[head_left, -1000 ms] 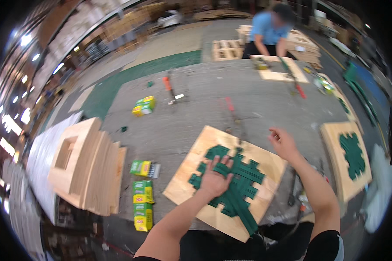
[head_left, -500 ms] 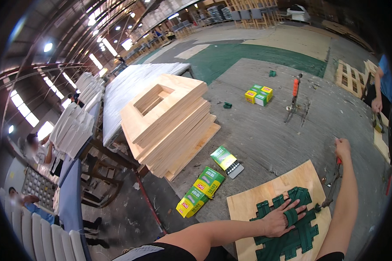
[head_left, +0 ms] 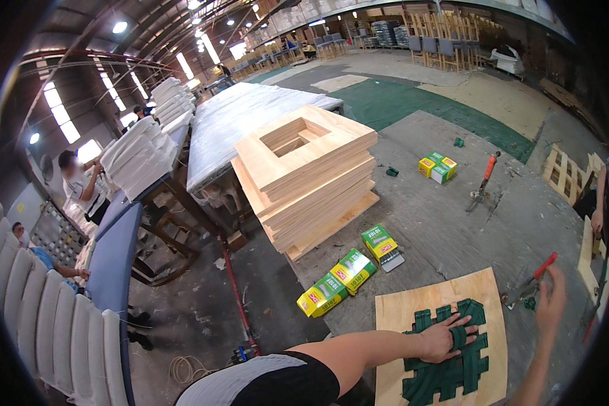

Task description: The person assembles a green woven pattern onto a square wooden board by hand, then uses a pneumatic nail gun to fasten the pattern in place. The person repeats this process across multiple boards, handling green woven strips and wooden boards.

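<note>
A plywood panel (head_left: 495, 318) with a dark green woven strap lattice (head_left: 446, 380) across its middle lies on the near right of the work table. My left hand (head_left: 443, 338) rests on the lattice with its fingers spread, a short green strap lying across them. Off the panel's right edge is my right hand (head_left: 553, 298), slightly blurred, its fingers stretched out and apart. Close beside those fingers lies a red-handled tool (head_left: 543, 266), its metal end pointing toward the panel. I cannot make out the tool's kind. A small green scrap (head_left: 530, 303) sits next to it.
Open yellow-green boxes (head_left: 345, 274) lie left of the panel. Beyond them rises a stack of plywood frames (head_left: 325, 183). More small boxes (head_left: 438, 167) and an orange-handled tool (head_left: 487, 172) stand farther back. Another person's hand (head_left: 597, 220) shows at the right edge.
My right hand has come away from the red-handled tool and drawn nearer; the tool lies at a different angle. My left hand stays on the green straps. The view has shifted.
</note>
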